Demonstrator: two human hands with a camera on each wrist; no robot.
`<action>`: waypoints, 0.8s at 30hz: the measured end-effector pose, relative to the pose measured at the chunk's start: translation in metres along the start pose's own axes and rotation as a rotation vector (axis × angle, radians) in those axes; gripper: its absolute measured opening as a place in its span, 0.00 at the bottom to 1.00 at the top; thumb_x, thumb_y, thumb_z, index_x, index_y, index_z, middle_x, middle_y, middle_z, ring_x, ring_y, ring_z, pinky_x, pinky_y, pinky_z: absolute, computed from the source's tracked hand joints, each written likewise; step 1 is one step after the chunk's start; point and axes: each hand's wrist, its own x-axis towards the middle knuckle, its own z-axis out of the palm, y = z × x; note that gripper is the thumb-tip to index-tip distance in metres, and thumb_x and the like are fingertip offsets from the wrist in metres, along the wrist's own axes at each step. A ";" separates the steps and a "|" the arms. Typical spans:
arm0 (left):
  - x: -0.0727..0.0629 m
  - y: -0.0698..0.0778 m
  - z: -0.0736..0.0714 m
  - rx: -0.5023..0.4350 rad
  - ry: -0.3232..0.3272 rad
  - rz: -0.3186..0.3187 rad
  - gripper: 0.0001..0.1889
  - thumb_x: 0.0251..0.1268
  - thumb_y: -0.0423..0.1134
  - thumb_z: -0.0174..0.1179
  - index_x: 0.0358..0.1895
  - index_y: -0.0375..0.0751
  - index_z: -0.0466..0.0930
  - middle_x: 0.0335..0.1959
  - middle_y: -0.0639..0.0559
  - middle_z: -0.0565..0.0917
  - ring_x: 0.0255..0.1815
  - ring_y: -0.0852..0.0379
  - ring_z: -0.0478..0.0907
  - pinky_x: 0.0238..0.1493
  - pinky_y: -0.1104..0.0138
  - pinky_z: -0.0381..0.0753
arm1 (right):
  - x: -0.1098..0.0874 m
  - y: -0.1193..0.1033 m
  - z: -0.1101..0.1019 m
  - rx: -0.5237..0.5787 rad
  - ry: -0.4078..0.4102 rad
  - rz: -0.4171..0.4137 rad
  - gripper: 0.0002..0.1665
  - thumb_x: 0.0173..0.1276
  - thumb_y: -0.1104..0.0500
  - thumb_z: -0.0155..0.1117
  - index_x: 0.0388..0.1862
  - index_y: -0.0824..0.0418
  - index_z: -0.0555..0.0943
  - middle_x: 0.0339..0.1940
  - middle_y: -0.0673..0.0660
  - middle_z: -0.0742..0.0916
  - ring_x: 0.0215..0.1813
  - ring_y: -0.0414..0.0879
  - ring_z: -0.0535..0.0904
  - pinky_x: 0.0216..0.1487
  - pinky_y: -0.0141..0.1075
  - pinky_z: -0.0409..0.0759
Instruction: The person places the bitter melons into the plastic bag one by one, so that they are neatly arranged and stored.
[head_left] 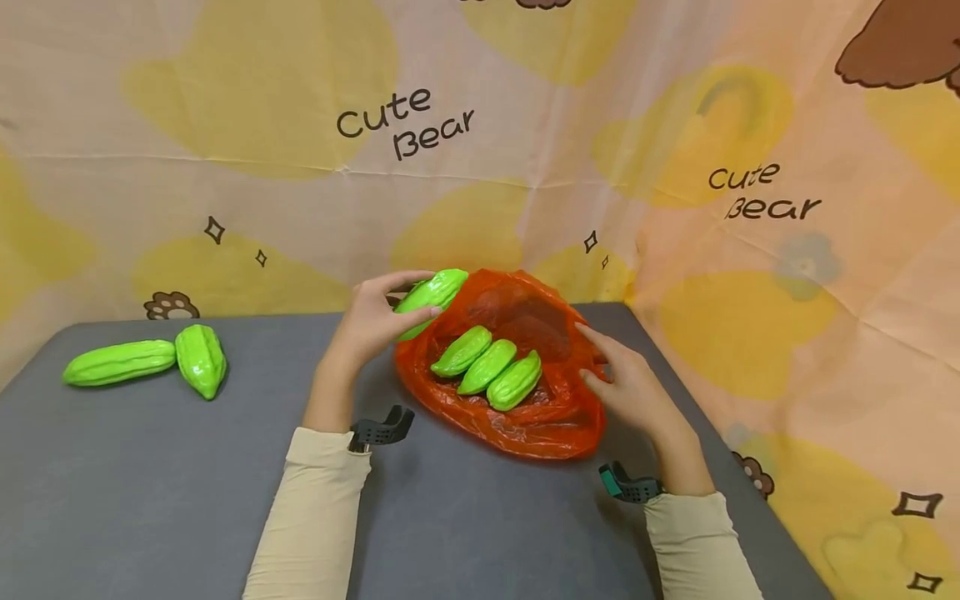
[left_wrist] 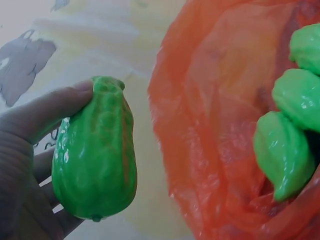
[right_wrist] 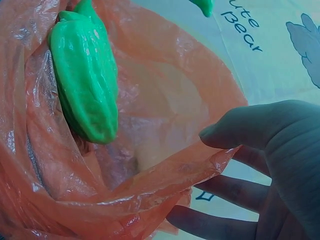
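Note:
My left hand (head_left: 371, 312) grips a glossy green bitter melon (head_left: 435, 293) above the left rim of a red plastic bag (head_left: 517, 433). In the left wrist view, the thumb lies along the narrow end of this bitter melon (left_wrist: 97, 155), with fingers behind it. Three more bitter melons (head_left: 488, 367) lie side by side in the bag, whose mouth is spread wide. My right hand (head_left: 626, 379) pinches the bag's right edge; the right wrist view has its thumb inside the rim and the other fingers outside the red film (right_wrist: 165, 182).
At the left of the grey table (head_left: 187, 492) lie a long bitter melon (head_left: 120, 363) and a shorter, pointed bitter melon (head_left: 201, 360), end to side. A printed cloth (head_left: 495, 225) hangs behind the table and along its right side.

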 end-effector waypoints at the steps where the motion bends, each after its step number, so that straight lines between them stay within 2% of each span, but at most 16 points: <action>1: 0.001 0.001 0.003 0.007 -0.006 0.007 0.26 0.59 0.42 0.74 0.62 0.46 0.83 0.58 0.45 0.86 0.51 0.42 0.85 0.50 0.55 0.83 | 0.000 0.000 0.000 -0.004 0.004 -0.002 0.39 0.70 0.65 0.64 0.79 0.59 0.64 0.71 0.64 0.78 0.55 0.59 0.83 0.43 0.44 0.81; 9: 0.003 0.006 0.024 0.047 -0.046 0.054 0.25 0.59 0.41 0.74 0.62 0.47 0.83 0.59 0.45 0.86 0.52 0.42 0.85 0.51 0.52 0.84 | 0.001 0.000 0.002 0.002 -0.006 -0.001 0.40 0.70 0.65 0.64 0.79 0.58 0.65 0.70 0.63 0.79 0.53 0.57 0.82 0.30 0.34 0.72; 14: 0.004 0.003 0.038 0.073 -0.057 0.068 0.25 0.60 0.43 0.73 0.62 0.47 0.83 0.59 0.47 0.86 0.51 0.48 0.84 0.49 0.55 0.83 | 0.000 0.001 0.003 0.006 -0.011 0.008 0.39 0.70 0.65 0.64 0.79 0.58 0.65 0.70 0.63 0.79 0.54 0.57 0.83 0.34 0.36 0.75; 20: 0.003 -0.002 0.052 0.112 -0.090 0.022 0.25 0.62 0.47 0.71 0.63 0.51 0.82 0.62 0.48 0.84 0.64 0.47 0.80 0.64 0.50 0.79 | 0.001 0.003 0.002 0.002 -0.007 0.007 0.39 0.70 0.64 0.64 0.79 0.59 0.65 0.71 0.63 0.78 0.55 0.58 0.83 0.41 0.41 0.79; 24: 0.004 -0.006 0.061 0.140 -0.096 0.003 0.25 0.62 0.49 0.71 0.63 0.53 0.82 0.62 0.49 0.84 0.66 0.47 0.79 0.66 0.49 0.77 | 0.001 0.003 0.001 -0.002 -0.006 0.009 0.39 0.70 0.64 0.64 0.79 0.58 0.65 0.72 0.63 0.78 0.57 0.58 0.83 0.46 0.46 0.82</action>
